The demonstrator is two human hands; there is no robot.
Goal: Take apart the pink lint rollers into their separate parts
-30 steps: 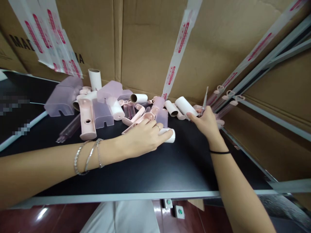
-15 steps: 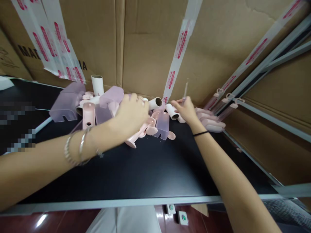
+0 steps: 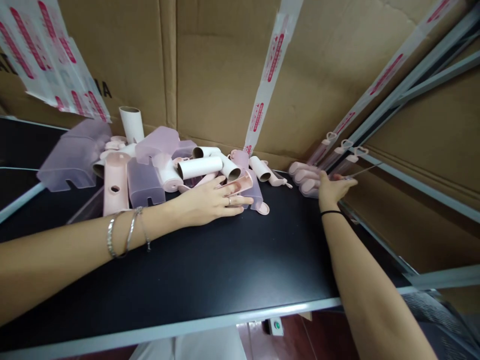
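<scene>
My left hand (image 3: 206,202) lies over the front of a mixed pile, its fingers stretched and a ring on one of them. Against those fingers is a pale pink trough-shaped piece (image 3: 243,184); whether they grip it is hidden. Behind, white cardboard tubes (image 3: 202,166) rest among translucent lilac covers (image 3: 144,182). At the right, my right hand (image 3: 332,189) is closed around a thin rod-like tool (image 3: 365,171), its shaft pointing right. This hand is beside a row of pink rounded pieces (image 3: 309,185) with clear stems and heart-shaped loops (image 3: 345,146).
The black tabletop (image 3: 225,270) has a pale metal front edge (image 3: 187,330). Large taped cardboard boxes (image 3: 217,65) stand close behind it. A grey metal frame (image 3: 423,192) runs along the right side. An upright white tube (image 3: 131,125) stands at the back left.
My right hand has moved right, from the middle tubes to the row of pink pieces, the tool tilting from upright to sideways. My left hand has lowered and its fingers have spread. The view has shifted.
</scene>
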